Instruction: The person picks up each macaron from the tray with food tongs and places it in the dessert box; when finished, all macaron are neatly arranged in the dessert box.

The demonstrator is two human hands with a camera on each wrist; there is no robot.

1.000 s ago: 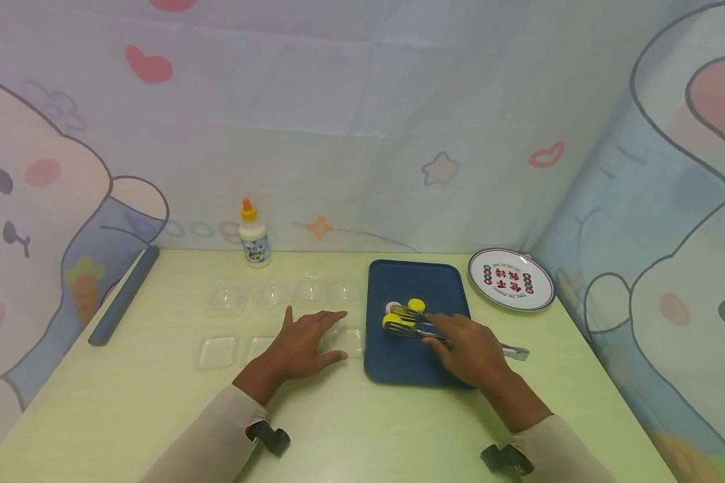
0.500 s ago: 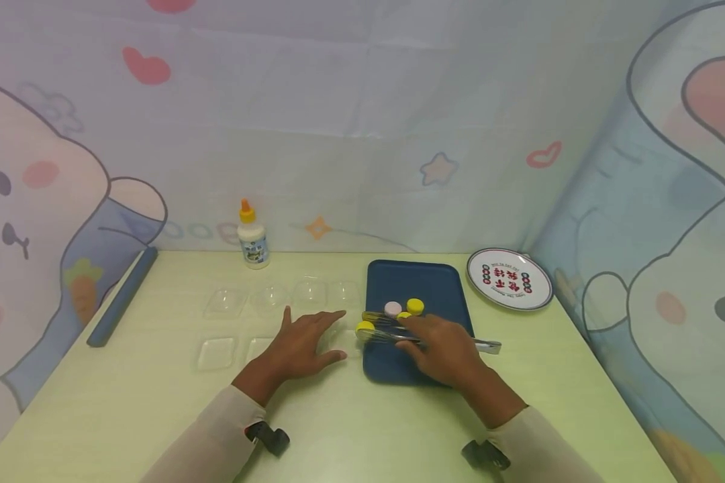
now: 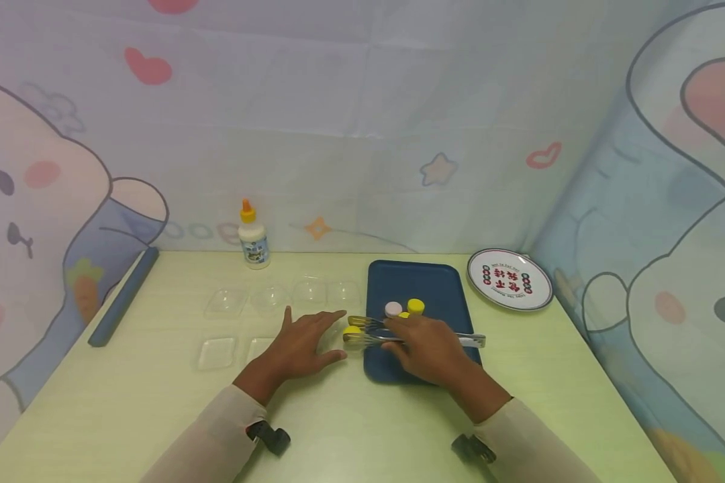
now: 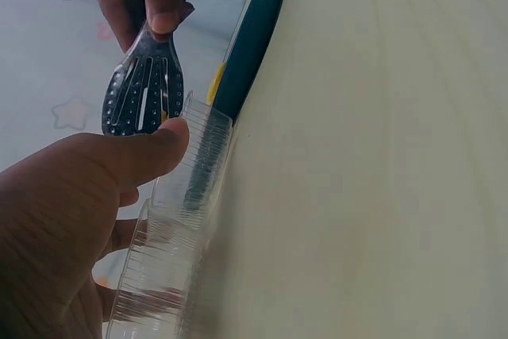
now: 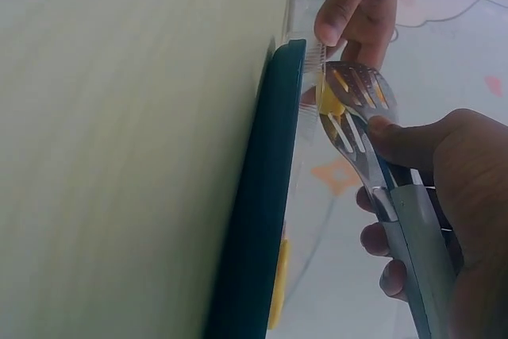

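Note:
My right hand [image 3: 427,349] grips metal serving tongs [image 5: 417,248] with slotted ends. Between those ends sits a small round yellow piece [image 5: 332,102] that looks like a macaron. It is over the clear plastic box [image 4: 202,148] at the tray's left edge; whether it touches the box I cannot tell. My left hand [image 3: 299,345] spans this box, its thumb on the near side and its extended fingers on the far side. On the dark blue tray [image 3: 413,278] lie a pink round piece [image 3: 393,308], a yellow one [image 3: 415,306] and another yellow one, partly hidden.
Clear domed lids [image 3: 310,292] stand in a row behind my left hand, with a clear base [image 3: 217,353] to its left. A glue bottle [image 3: 254,245] stands at the back, a printed plate [image 3: 510,279] at the right, and a dark blue roll [image 3: 123,297] at the left edge.
My right hand has moved left with the tongs, carrying a yellow piece off the tray's middle to the box beside my left hand. The left hand has stayed in place.

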